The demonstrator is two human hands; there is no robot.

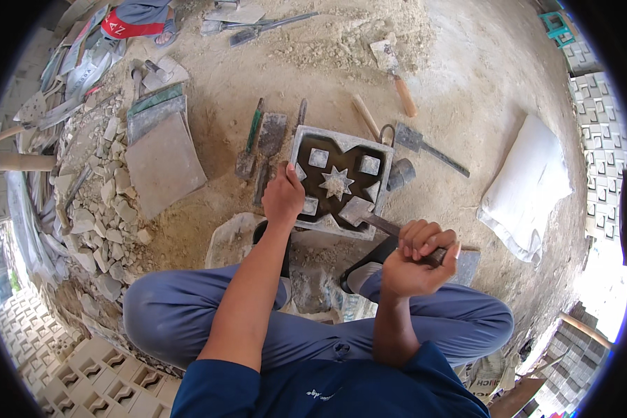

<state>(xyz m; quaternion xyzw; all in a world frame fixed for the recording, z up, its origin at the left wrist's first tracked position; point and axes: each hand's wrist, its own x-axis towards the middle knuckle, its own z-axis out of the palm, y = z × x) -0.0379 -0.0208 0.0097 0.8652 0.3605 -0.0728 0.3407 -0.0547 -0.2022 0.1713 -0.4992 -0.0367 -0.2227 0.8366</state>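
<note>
A square grey mould (pixel 336 228) with a star-shaped block (pixel 336 182) and several square and triangular blocks inside lies in front of me, tilted slightly clockwise. Brown material lines the gaps between the blocks. My left hand (pixel 283 197) grips the mould's left rim, its thumb along the top. My right hand (pixel 421 258) is closed around the dark handle of a small trowel (pixel 357 210). The trowel's blade is over the mould's lower right corner; I cannot tell whether it touches.
Several trowels (pixel 272 134) lie beyond the mould, with a wooden-handled one (pixel 405 95) farther off. Flat slabs (pixel 164 164) and broken rubble (pixel 104 223) are at left. A white sack (pixel 526 184) lies at right. Patterned blocks (pixel 599 139) are stacked around the edges. Another person's foot (pixel 166 36) shows far left.
</note>
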